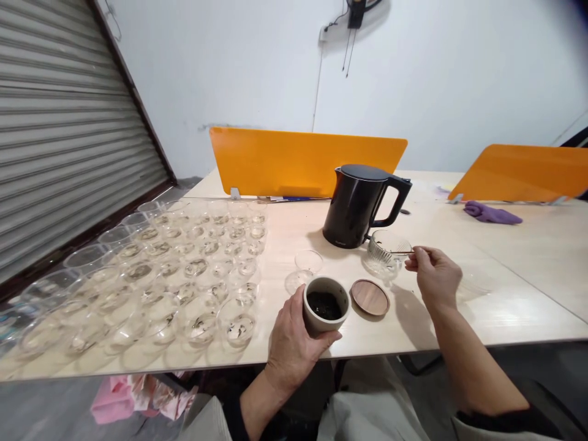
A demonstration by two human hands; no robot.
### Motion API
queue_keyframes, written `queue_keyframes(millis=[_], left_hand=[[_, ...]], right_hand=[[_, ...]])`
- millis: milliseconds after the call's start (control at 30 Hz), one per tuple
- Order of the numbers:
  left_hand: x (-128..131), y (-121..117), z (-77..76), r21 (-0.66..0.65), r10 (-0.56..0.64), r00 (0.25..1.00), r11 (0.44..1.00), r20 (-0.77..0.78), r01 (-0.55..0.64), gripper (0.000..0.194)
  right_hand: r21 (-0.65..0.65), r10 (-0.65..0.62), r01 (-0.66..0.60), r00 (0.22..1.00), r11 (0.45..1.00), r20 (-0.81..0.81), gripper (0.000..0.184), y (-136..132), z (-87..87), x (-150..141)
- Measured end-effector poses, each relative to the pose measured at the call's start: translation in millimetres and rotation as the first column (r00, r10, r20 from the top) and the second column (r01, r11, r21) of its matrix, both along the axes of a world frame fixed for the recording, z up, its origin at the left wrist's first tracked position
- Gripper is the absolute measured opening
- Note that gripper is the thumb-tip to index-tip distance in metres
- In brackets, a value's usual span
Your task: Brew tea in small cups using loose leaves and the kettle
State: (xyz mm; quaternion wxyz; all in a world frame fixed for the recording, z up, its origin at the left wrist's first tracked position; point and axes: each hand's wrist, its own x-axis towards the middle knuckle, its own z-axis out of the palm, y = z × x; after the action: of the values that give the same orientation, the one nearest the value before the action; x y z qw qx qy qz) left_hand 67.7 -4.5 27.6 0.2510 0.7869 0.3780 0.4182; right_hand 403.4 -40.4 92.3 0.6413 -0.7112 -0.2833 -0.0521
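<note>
My left hand (291, 343) is wrapped round a beige ceramic jar (316, 324), tilted slightly toward me near the table's front edge. Dark dried leaves, like tea, (324, 306) lie inside it. In my right hand (436, 275), thumb and fingers pinch a thin brown stick-like utensil (402, 252). Its far end reaches over a ribbed glass cup (379, 250), so its tip is hard to make out. A round wooden lid (370, 297) lies flat between the jar and the glass cup. One clear plastic cup (309, 262) stands just behind the jar.
Many clear plastic cups (197, 318) with dark leaf bits in their bottoms fill the table's left side. A black electric kettle (351, 208) stands behind the glass cup. Orange partitions (294, 159) line the back. A purple cloth (492, 213) lies at the right.
</note>
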Motion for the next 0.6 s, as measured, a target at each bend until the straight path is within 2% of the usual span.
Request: queue_keyframes(millis=[100, 167, 267, 333, 400, 467, 533, 567, 600], left_hand=[[0, 0, -0.7, -0.006, -0.002, 1.000, 1.000, -0.003, 0.002, 0.104], [0, 0, -1.6, -0.013, -0.004, 1.000, 1.000, -0.001, 0.004, 0.103], [1, 0, -2.8, -0.012, -0.008, 1.000, 1.000, 0.005, 0.008, 0.103], [1, 0, -2.7, -0.001, -0.009, 1.000, 1.000, 0.009, 0.009, 0.102], [1, 0, -2.1, 0.008, -0.007, 1.000, 1.000, 0.011, 0.006, 0.101], [1, 0, -1.9, 0.012, -0.002, 1.000, 1.000, 0.011, 0.002, 0.098], [0, 0, -2.5, 0.017, -0.004, 1.000, 1.000, 0.009, 0.004, 0.096], [0, 0, -3.1, 0.021, -0.006, 1.000, 1.000, 0.008, 0.006, 0.096], [0, 0, -3.9, 0.025, -0.009, 1.000, 1.000, 0.007, 0.008, 0.096]], right_hand=[[-0.157, -0.019, 0.026, 0.999, 0.987, 0.048, 0.035, -7, 4.9, -3], [-0.269, -0.096, 0.147, 0.977, 0.952, 0.191, 0.043, -17, 14.8, -7], [-0.290, -0.219, 0.355, 0.884, 0.889, 0.413, 0.051, -25, 39.4, -8], [-0.262, -0.238, 0.387, 0.855, 0.884, 0.461, 0.055, -19, 60.6, 1], [-0.277, -0.181, 0.327, 0.877, 0.903, 0.445, 0.063, -1, 82.5, 15], [-0.345, -0.058, 0.198, 0.924, 0.917, 0.377, 0.080, 25, 101.9, 33], [-0.414, 0.075, 0.058, 0.952, 0.908, 0.298, 0.094, 54, 116.4, 48], [-0.431, 0.126, -0.006, 0.960, 0.902, 0.251, 0.092, 67, 121.5, 53], [-0.444, 0.180, -0.067, 0.959, 0.894, 0.218, 0.080, 78, 125.1, 56]])
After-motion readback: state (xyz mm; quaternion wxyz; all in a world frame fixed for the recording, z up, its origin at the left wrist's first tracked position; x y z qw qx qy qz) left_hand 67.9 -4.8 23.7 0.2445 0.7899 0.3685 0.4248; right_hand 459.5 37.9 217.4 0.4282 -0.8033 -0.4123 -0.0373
